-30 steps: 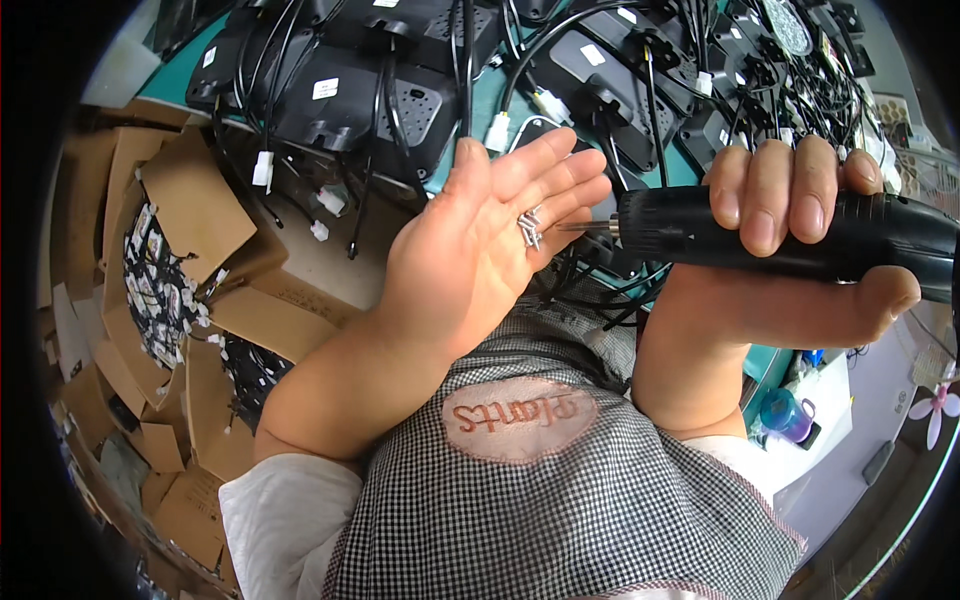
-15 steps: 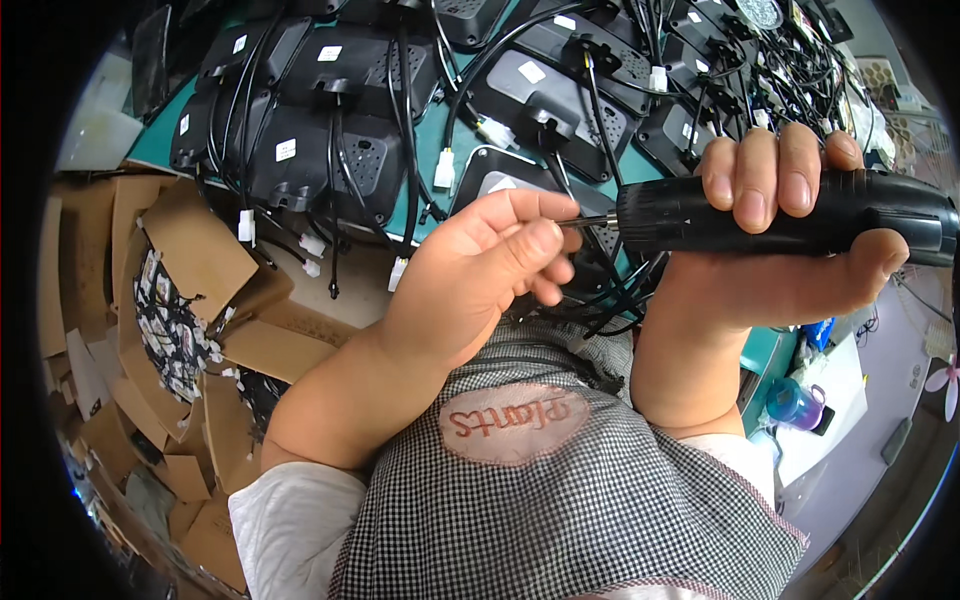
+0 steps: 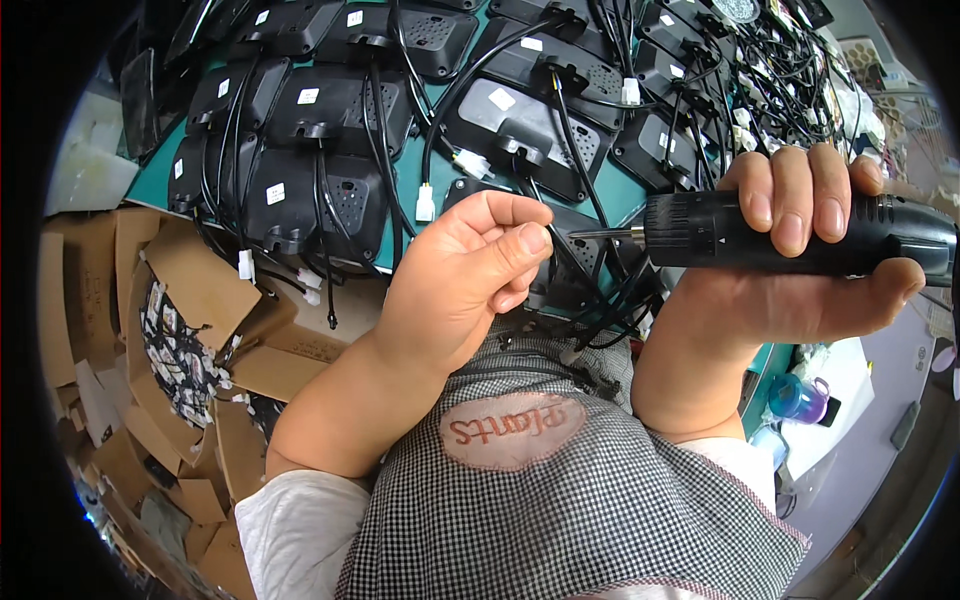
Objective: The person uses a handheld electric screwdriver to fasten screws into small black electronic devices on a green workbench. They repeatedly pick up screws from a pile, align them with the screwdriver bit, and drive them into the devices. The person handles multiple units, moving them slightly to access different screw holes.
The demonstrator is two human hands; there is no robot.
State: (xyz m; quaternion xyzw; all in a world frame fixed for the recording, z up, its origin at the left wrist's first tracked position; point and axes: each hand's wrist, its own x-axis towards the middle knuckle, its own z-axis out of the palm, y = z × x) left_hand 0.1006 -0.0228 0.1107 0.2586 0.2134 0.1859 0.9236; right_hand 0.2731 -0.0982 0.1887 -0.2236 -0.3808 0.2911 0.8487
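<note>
A black electric screwdriver lies almost level across my right hand, fingers wrapped over its top and thumb along its lower side. Its thin metal bit points left at my left hand. There the thumb and index finger are pinched together just short of the bit's tip, the other fingers curled. Whatever sits in that pinch is too small or hidden to make out. Beyond both hands lie several black plastic housings with white labels and black cables; one housing is partly covered by my left fingers and the bit.
The housings stand in rows on a green tabletop, cables and white connectors trailing over its near edge. Tangled cables crowd the far right. At left, an open cardboard box holds small wired parts. A blue and purple cup stands at right.
My right hand has drawn the screwdriver a little to the right. The bit's tip, formerly at my left fingers, now shows apart from them. My left fingers have moved slightly left and curled tighter.
</note>
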